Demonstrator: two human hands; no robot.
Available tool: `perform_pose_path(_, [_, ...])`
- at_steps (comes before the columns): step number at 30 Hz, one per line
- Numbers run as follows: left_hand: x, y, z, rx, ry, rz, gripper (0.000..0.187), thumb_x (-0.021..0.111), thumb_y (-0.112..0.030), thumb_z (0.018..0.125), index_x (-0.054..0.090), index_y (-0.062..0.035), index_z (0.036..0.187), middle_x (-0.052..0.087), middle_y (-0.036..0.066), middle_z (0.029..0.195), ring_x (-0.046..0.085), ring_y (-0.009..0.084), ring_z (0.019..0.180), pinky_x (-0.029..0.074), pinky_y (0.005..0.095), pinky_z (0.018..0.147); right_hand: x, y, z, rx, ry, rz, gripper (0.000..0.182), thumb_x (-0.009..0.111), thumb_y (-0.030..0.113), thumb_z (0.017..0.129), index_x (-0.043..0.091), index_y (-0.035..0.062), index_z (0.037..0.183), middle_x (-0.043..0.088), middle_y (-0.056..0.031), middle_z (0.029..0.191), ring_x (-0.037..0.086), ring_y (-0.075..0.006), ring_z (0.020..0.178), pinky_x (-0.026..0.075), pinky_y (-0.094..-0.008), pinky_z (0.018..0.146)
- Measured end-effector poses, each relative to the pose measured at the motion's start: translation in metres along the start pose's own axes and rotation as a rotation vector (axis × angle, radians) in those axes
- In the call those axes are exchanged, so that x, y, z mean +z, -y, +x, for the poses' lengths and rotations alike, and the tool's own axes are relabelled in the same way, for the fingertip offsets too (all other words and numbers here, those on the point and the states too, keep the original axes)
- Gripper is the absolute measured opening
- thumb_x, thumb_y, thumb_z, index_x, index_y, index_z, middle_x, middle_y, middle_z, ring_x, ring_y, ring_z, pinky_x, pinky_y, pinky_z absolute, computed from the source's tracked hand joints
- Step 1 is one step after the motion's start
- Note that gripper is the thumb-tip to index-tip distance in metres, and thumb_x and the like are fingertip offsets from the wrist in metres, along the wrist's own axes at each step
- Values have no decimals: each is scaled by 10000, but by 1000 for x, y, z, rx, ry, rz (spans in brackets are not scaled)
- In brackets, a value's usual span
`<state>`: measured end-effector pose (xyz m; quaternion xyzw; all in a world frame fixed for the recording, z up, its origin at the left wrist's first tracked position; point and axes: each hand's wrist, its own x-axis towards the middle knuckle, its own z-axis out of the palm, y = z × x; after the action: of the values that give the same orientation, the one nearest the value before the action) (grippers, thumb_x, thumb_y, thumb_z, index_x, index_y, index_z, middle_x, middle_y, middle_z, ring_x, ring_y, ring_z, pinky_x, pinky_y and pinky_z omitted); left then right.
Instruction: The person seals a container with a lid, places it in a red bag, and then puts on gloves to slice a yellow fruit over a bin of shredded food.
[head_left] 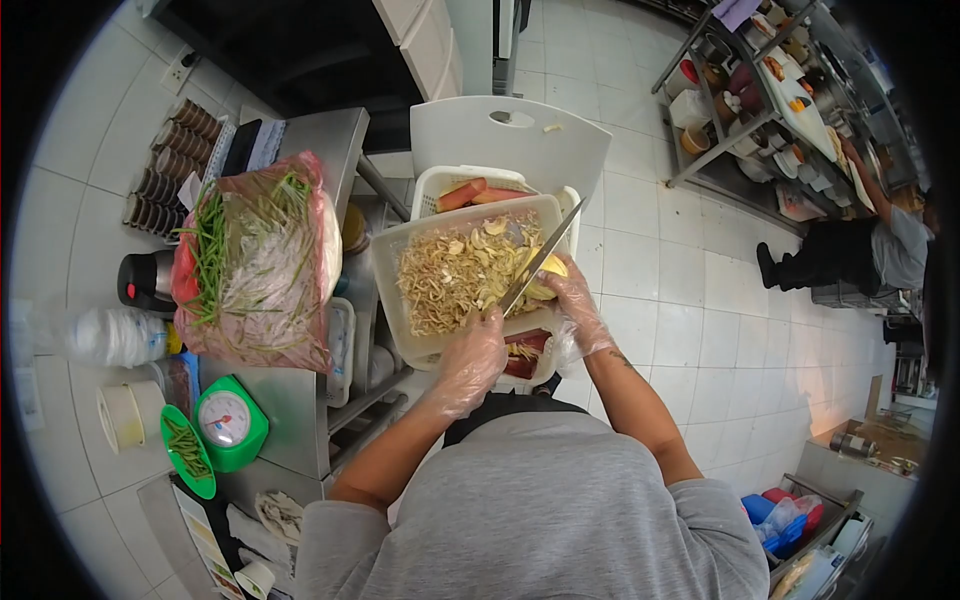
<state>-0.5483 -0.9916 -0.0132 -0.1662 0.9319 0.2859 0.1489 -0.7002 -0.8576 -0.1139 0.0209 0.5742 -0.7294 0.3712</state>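
My left hand (473, 362), in a clear plastic glove, is closed around the near end of a long knife (543, 254). The blade slants up and right over a white tub (390, 285) of shredded pale yellow pieces (445, 275). On the tub's right side my right hand (575, 302), also gloved, grips a pale yellow chunk (543, 280) against the blade. Behind the tub, reddish pieces (462, 194) lie in a white basket (430, 190). More dark red pieces (522, 358) show below the tub's near edge.
On the steel table (290, 400) at left are a bag of green beans (262, 260) and a green scale (232, 425); a green dish (188, 452) of beans is beside it. A person (850, 250) stands at far right by shelves (765, 120). Bins (785, 515) sit lower right.
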Motion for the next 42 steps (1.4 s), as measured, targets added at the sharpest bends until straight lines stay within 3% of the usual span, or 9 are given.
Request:
perform_pose_path(7, [8,-14,23,8,-56,-29,245,416,-75,897,480,41,1103,593,326,987,628,482,875,494,547,798,-1,1,-12,-24,-66,112,555,708,140,806,456,30,1288,587,-123,1123,631,-237,972,586,-366,749])
perform_pose_path(13, [-7,-28,42,-55,69,-175,230,410,-103,908,512,32,1063,637,289,922,631,479,881,489,549,797,-3,0,-19,-49,-64,70,557,705,126,807,448,8,1287,587,-129,1113,629,-241,971,568,-338,766])
perform_pose_path(16, [-14,-30,35,-55,147,-148,290,357,-136,948,493,39,1136,601,319,1035,604,480,955,460,554,860,-6,0,-21,-56,-75,113,557,705,129,808,445,-6,1283,592,-124,1087,633,-232,930,559,-320,738])
perform_pose_path(18, [0,-20,17,-31,117,-58,267,386,-126,929,515,36,1099,617,316,991,623,464,935,477,549,840,-11,10,-23,-37,-139,159,556,705,133,809,447,-6,1281,594,-120,1071,632,-225,906,553,-312,720])
perform_pose_path(21, [8,-13,13,-30,114,-59,278,431,-120,902,520,41,1111,621,314,1000,623,446,952,488,531,840,-13,14,-23,-74,-91,64,545,701,130,808,453,15,1280,596,-118,1053,632,-226,903,555,-325,701])
perform_pose_path(29, [-2,7,11,18,65,-202,265,423,-99,882,498,45,1092,611,313,950,608,449,910,459,519,817,-10,20,-17,-75,-59,72,555,702,96,793,449,41,1283,569,-122,1125,607,-242,1008,562,-369,821])
perform_pose_path(32, [-18,8,-3,7,70,-446,242,479,-124,895,496,62,1048,585,277,866,586,447,852,453,517,771,-13,15,-15,-97,-19,103,594,715,65,768,438,51,1293,563,-117,1142,591,-249,1045,553,-394,846])
perform_pose_path(38, [-15,16,-14,141,-42,-240,230,482,-103,896,476,59,1059,576,276,861,583,447,850,450,518,767,-6,21,-15,-107,13,145,533,698,121,800,452,79,1271,555,-109,1151,598,-248,1042,564,-373,829])
perform_pose_path(42, [-13,14,-28,103,-66,-110,223,487,-90,890,471,42,1069,578,271,890,585,456,844,460,529,760,-4,22,-14,-66,-2,148,523,700,170,825,443,73,1270,559,-112,1157,612,-243,1040,586,-362,808])
